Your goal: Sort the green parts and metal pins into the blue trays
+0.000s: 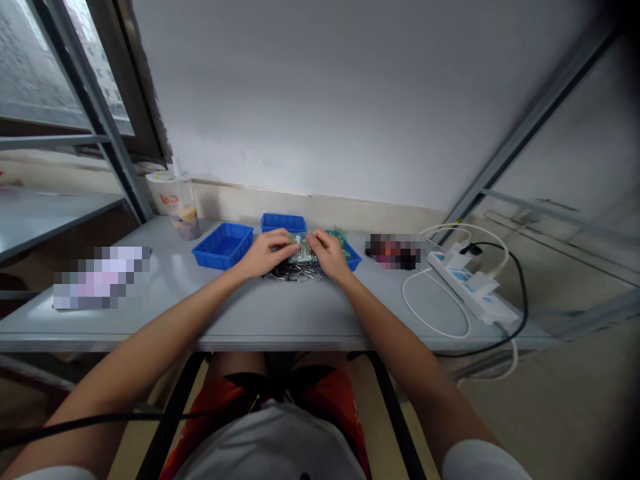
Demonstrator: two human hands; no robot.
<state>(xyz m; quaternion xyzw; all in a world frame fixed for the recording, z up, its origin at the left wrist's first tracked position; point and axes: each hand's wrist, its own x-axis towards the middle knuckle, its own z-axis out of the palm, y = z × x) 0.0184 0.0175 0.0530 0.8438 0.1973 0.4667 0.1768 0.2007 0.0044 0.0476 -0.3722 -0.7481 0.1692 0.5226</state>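
Orange letters on the side of the drink cup (176, 200) at the table's (260, 313) back left, reading something like "cd"; the rest of the print curves out of sight. Blue marks on the white power strip (473, 288) are too small to read.

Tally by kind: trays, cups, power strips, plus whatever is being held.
Blue trays: 3
Drink cup: 1
Power strip: 1
Held green board: 1
Total: 6
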